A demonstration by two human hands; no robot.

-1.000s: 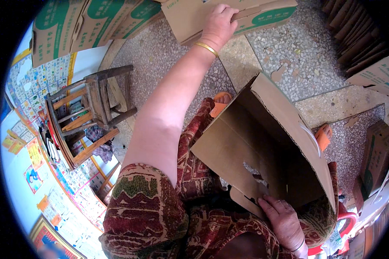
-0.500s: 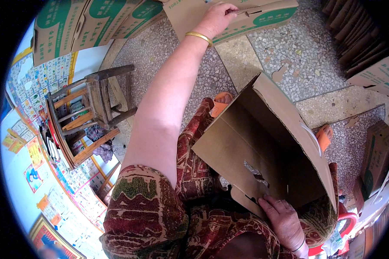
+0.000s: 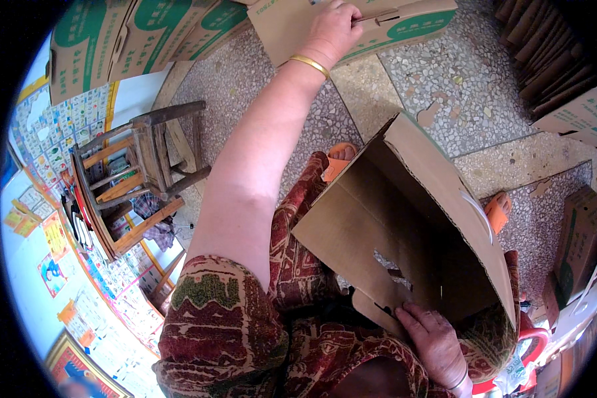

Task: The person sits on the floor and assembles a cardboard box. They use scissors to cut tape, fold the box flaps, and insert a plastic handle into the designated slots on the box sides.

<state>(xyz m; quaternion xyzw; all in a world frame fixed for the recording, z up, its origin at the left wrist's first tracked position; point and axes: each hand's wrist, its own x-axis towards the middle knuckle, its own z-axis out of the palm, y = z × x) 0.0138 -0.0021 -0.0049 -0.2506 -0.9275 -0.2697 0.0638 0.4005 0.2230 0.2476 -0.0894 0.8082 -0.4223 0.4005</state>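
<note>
While left hand point(image 3: 333, 30) clasps a box's point(image 3: 404, 28) edge across the floor point(image 3: 438, 63), right hand point(image 3: 435, 341) pinches open carton's point(image 3: 408, 225) rim.

Brown scraps point(image 3: 429, 115) on speckled floor point(image 3: 418, 63)

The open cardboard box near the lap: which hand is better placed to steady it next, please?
Probably the right hand: its fingers rest on the near edge of the open cardboard box. The left hand is stretched away from it, at the green-printed box beyond.
</note>
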